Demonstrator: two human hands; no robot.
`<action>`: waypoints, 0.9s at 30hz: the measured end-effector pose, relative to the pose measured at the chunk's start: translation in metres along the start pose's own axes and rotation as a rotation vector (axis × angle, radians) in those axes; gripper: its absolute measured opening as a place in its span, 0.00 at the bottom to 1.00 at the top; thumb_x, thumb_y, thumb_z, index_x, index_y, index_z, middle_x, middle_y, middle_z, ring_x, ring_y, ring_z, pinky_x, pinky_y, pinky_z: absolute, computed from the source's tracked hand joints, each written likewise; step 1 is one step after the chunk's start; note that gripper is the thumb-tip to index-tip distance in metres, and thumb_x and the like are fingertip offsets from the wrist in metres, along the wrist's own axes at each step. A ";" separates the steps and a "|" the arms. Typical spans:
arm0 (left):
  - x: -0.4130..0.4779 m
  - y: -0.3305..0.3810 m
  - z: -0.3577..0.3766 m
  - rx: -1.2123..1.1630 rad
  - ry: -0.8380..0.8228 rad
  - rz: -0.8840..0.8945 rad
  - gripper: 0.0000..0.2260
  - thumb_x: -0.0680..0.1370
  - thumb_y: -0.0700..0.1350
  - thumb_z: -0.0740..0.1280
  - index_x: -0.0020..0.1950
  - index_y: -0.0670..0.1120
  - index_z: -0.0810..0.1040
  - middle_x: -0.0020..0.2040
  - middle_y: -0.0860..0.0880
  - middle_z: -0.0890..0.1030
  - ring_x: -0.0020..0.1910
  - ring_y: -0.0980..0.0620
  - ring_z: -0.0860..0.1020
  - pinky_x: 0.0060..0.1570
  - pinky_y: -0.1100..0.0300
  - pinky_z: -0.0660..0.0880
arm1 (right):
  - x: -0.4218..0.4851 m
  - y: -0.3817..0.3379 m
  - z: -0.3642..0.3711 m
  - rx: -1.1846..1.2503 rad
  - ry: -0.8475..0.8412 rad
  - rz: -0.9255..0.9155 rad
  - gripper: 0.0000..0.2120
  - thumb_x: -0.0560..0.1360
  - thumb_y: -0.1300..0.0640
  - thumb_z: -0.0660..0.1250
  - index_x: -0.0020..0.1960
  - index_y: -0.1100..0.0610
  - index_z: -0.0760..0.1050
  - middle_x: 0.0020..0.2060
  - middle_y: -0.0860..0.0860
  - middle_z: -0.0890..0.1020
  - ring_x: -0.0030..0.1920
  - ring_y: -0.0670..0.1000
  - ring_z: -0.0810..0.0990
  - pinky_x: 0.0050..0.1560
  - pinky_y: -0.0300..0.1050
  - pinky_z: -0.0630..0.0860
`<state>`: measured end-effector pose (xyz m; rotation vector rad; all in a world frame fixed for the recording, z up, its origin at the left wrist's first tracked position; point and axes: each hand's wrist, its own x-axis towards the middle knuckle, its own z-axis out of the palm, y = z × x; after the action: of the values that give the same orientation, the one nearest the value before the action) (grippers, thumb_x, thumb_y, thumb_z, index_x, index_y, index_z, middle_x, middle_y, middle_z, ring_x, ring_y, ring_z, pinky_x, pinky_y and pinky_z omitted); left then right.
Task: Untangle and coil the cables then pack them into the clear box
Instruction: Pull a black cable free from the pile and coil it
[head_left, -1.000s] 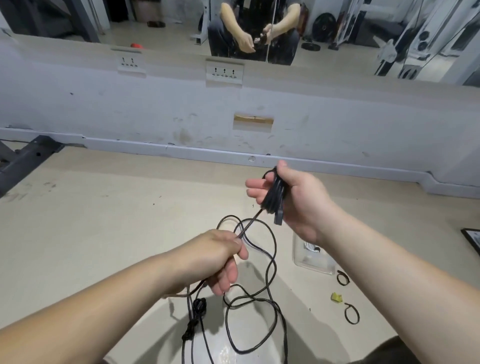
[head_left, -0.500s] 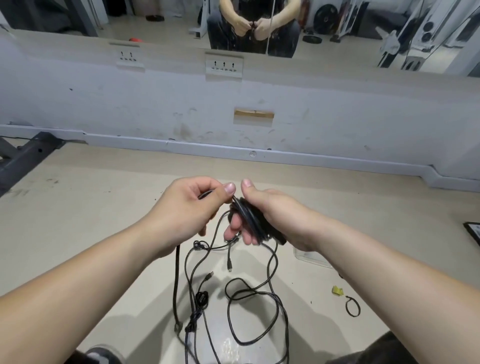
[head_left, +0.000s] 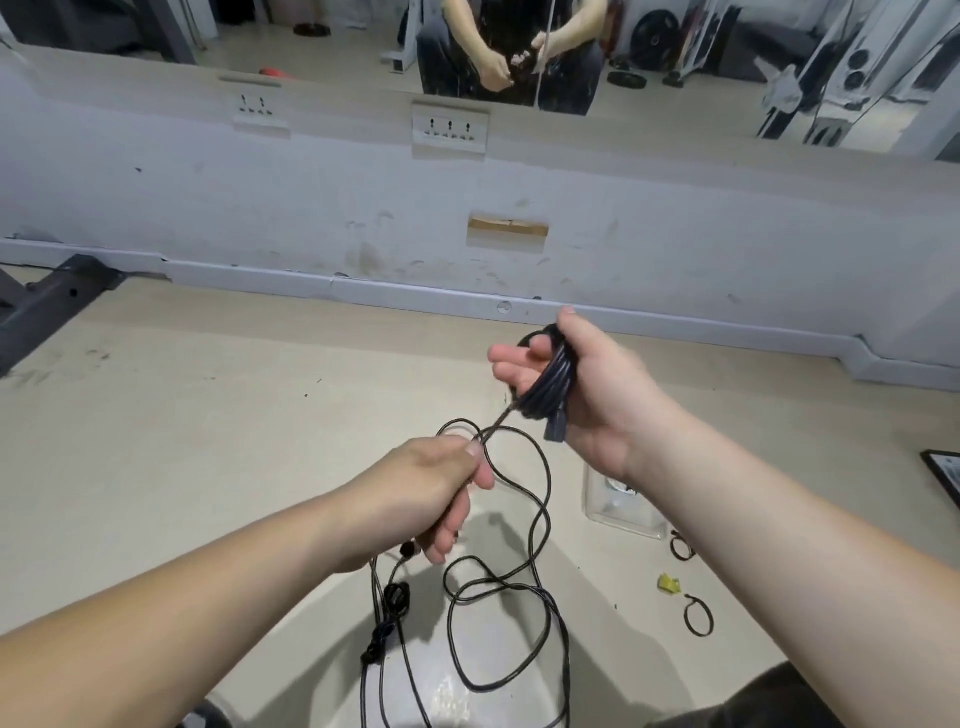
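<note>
My right hand (head_left: 597, 395) is raised above the floor, shut on a coiled bundle of black cable (head_left: 550, 384) with a plug end hanging below it. A taut strand runs from the bundle down to my left hand (head_left: 441, 493), which pinches the same cable lower and closer to me. Loose loops of black cable (head_left: 509, 587) hang and lie below my hands, with a knotted tangle (head_left: 389, 613) at the lower left. The clear box (head_left: 623, 509) lies on the floor under my right forearm, partly hidden by it.
Two small black cable ties (head_left: 698, 616) and a yellow scrap (head_left: 670, 583) lie on the beige floor right of the loops. A dark flat object (head_left: 945, 473) sits at the right edge. A grey wall with sockets (head_left: 451, 130) and a mirror stands ahead; a dark metal frame (head_left: 47, 306) is far left.
Half a second ago both hands met at the bundle. Now my left hand has dropped down along the cable and my right hand has lifted away, stretching a strand between them.
</note>
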<state>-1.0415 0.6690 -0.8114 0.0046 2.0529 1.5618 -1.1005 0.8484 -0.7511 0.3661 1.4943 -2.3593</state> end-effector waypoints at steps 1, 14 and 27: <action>-0.001 0.001 0.004 0.024 -0.026 0.018 0.13 0.87 0.49 0.58 0.54 0.43 0.76 0.27 0.49 0.74 0.24 0.50 0.75 0.27 0.61 0.69 | 0.003 0.001 -0.002 -0.048 0.069 -0.055 0.20 0.85 0.43 0.58 0.48 0.60 0.71 0.49 0.63 0.87 0.42 0.55 0.88 0.37 0.41 0.80; -0.009 0.031 0.000 -0.296 -0.089 0.135 0.05 0.76 0.48 0.72 0.42 0.50 0.80 0.32 0.48 0.73 0.27 0.50 0.72 0.28 0.59 0.73 | -0.001 0.023 -0.002 -1.276 0.097 -0.555 0.21 0.81 0.37 0.60 0.40 0.52 0.64 0.32 0.48 0.72 0.33 0.49 0.71 0.33 0.47 0.64; -0.014 0.036 -0.040 0.119 0.141 0.407 0.20 0.68 0.55 0.79 0.45 0.41 0.78 0.41 0.36 0.80 0.40 0.50 0.75 0.44 0.53 0.71 | -0.019 0.015 -0.003 -0.777 -0.605 0.270 0.31 0.81 0.32 0.55 0.39 0.58 0.75 0.43 0.63 0.85 0.30 0.52 0.76 0.34 0.45 0.72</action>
<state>-1.0585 0.6407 -0.7668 0.3900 2.3624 1.7095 -1.0771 0.8477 -0.7570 -0.2967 1.7349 -1.3433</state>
